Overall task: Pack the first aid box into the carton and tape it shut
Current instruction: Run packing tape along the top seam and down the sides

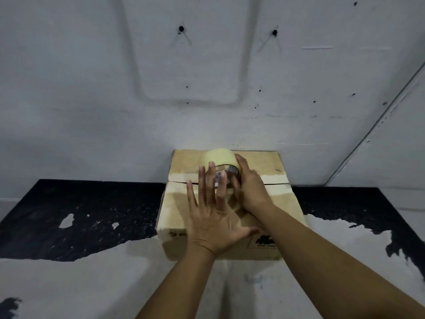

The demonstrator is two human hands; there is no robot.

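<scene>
A brown cardboard carton [278, 199] stands on the table against the wall, its top flaps folded down with a seam across the middle. A roll of tan packing tape [219, 158] sits on edge on the far flap, just beyond the seam. My right hand [249, 187] grips the roll from the right side. My left hand [213, 215] lies flat with fingers spread on the near flap, fingertips reaching the roll. The first aid box is not visible.
The table top [80, 217] is black with large patches of worn white. A grey-white wall [207, 88] rises directly behind the carton.
</scene>
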